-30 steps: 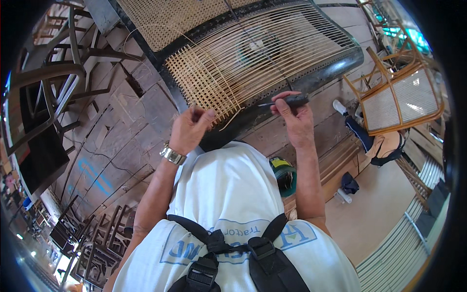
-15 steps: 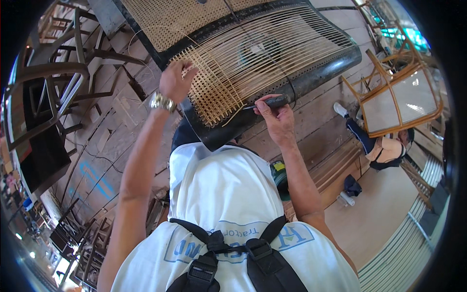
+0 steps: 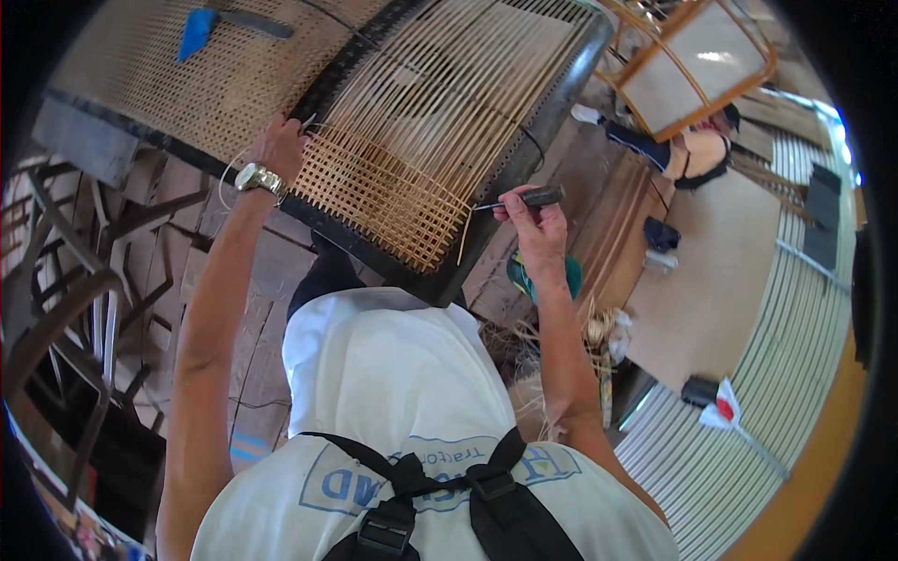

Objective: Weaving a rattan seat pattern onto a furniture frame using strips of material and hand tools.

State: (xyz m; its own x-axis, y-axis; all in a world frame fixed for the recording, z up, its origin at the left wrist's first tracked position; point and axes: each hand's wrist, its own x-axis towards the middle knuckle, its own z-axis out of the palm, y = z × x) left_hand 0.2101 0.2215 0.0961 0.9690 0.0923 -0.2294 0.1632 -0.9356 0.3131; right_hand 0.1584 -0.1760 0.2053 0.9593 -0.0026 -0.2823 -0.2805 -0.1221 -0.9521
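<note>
A dark chair frame (image 3: 524, 159) lies across my lap, its panel partly woven with pale cane (image 3: 393, 187). Long loose cane strands run toward the far end. My left hand (image 3: 278, 150), with a metal wristwatch, is raised at the left edge of the woven patch and pinches a thin cane strand (image 3: 224, 182) that loops below it. My right hand (image 3: 533, 224) is closed around a dark-handled awl (image 3: 528, 198) whose tip points left at the near corner of the weave.
A second woven panel (image 3: 187, 75) lies beyond on the left with a blue-handled tool (image 3: 201, 28) on it. Stacked dark chair frames (image 3: 84, 280) stand at left. A wooden chair frame (image 3: 692, 56) and another person's legs (image 3: 655, 150) are at upper right. Cane scraps (image 3: 561, 346) litter the floor.
My left hand has risen from near my lap up to the left edge of the weave, drawing the strand along. The right hand with the awl stays near the weave's corner.
</note>
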